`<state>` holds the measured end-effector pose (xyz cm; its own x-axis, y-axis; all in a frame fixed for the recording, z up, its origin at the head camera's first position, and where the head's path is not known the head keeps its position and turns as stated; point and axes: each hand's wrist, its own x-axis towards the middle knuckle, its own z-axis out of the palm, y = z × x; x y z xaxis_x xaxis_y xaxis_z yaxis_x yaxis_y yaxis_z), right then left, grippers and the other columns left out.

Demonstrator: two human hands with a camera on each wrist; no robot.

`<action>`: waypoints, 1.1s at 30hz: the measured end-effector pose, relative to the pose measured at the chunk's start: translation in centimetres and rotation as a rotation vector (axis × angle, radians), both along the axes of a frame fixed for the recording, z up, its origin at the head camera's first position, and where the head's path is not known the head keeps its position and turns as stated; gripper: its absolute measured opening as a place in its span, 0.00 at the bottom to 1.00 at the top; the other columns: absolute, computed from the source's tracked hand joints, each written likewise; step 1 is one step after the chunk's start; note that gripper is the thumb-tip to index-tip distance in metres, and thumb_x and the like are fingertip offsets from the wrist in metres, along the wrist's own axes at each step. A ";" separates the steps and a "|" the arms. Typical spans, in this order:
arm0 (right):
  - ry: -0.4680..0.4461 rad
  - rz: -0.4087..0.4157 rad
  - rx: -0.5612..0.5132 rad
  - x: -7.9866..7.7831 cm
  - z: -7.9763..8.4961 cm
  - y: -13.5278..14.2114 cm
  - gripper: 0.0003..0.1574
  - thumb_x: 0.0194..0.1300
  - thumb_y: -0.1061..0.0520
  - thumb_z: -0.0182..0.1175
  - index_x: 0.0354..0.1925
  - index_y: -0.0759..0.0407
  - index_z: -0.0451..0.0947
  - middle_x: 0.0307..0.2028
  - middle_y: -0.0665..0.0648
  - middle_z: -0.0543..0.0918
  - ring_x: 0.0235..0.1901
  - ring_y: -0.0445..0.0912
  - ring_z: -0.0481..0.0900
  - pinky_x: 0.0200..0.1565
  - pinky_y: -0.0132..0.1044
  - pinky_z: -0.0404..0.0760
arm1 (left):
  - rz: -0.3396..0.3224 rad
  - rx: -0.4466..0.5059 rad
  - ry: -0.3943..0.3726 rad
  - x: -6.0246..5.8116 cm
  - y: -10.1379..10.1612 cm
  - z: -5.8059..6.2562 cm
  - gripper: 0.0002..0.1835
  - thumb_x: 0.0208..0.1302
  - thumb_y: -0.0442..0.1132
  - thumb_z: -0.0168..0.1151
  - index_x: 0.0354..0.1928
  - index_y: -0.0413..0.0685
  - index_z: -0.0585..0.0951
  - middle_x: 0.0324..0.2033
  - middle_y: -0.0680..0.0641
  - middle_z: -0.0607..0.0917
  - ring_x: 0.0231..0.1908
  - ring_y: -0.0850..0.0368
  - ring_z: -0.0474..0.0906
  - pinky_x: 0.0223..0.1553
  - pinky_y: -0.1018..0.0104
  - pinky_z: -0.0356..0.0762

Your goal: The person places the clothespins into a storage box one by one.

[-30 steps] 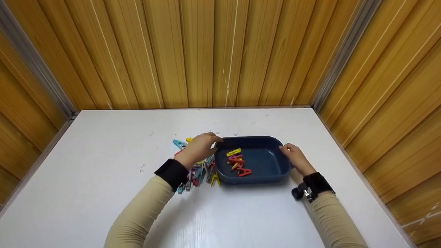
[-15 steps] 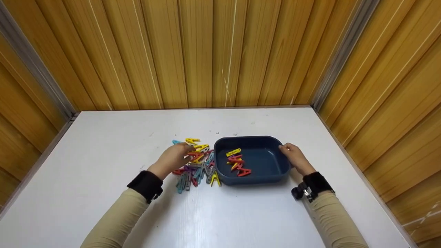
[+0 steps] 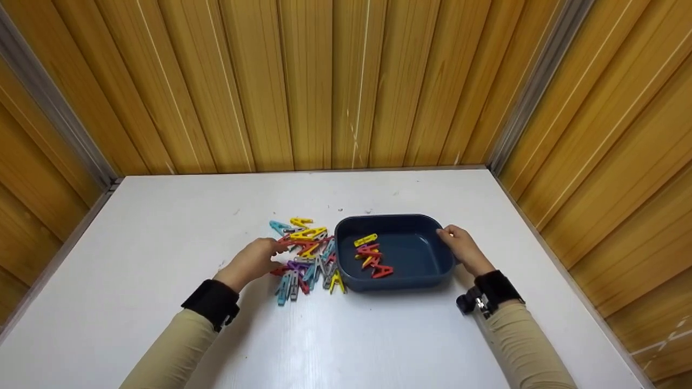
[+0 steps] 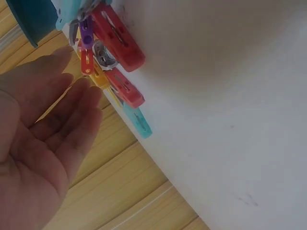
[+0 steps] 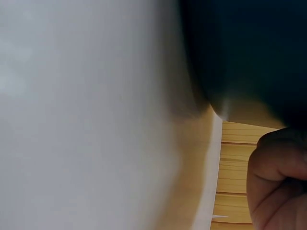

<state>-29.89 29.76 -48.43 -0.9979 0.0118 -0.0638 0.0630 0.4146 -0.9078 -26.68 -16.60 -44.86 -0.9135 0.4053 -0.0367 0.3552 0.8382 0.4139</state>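
Note:
A heap of plastic clothespins (image 3: 308, 234) in yellow, red, blue, grey and purple lies against the left side of a dark blue tray (image 3: 397, 282). My left hand (image 3: 251, 262) is at the heap's left edge, fingers loosely bent and pointing at the pins. In the left wrist view, nothing shows between the thumb and fingers of that hand (image 4: 53, 115), beside a red clothespin (image 4: 117, 38). My right hand (image 3: 462, 247) grips the tray's right rim between thumb and fingers. Inside the tray, several red and yellow clothespins (image 3: 383, 271) lie toward the left.
The white table (image 3: 335, 335) carries everything, with small dark marks on its surface. Wood-patterned panel walls (image 3: 313, 86) stand behind it and on both sides. Each wrist wears a black strap (image 3: 212, 303).
My left hand has moved left and down, from the tray's left rim across the heap to its left edge, uncovering the clothespins. The right hand and tray stay in place.

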 end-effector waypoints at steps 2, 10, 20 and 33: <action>0.001 -0.001 -0.001 0.0 0.0 0.0 0.17 0.78 0.53 0.52 0.29 0.53 0.68 0.22 0.44 0.65 0.21 0.35 0.64 0.22 0.26 0.65 | 0.003 -0.008 -0.015 0.1 -0.1 -0.2 0.19 0.60 0.26 0.70 0.54 0.31 0.84 0.47 0.34 0.89 0.50 0.38 0.85 0.57 0.46 0.82; -0.025 0.012 0.000 0.1 0.0 0.0 0.17 0.79 0.52 0.51 0.31 0.56 0.68 0.21 0.43 0.65 0.19 0.35 0.64 0.20 0.25 0.66 | 0.006 -0.022 -0.057 0.6 -0.2 -1.0 0.16 0.60 0.25 0.69 0.51 0.30 0.85 0.47 0.34 0.89 0.53 0.37 0.84 0.60 0.45 0.81; -0.041 0.009 0.007 0.1 0.0 0.0 0.17 0.78 0.51 0.51 0.31 0.55 0.68 0.21 0.44 0.65 0.18 0.35 0.66 0.18 0.26 0.67 | 0.000 -0.043 -0.035 0.4 -0.2 -1.7 0.12 0.63 0.24 0.65 0.49 0.32 0.87 0.42 0.36 0.90 0.49 0.40 0.86 0.57 0.47 0.82; -0.032 0.022 0.005 -0.1 -0.1 0.1 0.17 0.79 0.54 0.50 0.31 0.60 0.68 0.22 0.45 0.65 0.18 0.34 0.65 0.20 0.26 0.66 | 0.009 -0.054 -0.013 0.4 -0.3 -2.2 0.10 0.65 0.25 0.64 0.46 0.34 0.89 0.41 0.38 0.91 0.49 0.41 0.86 0.57 0.49 0.83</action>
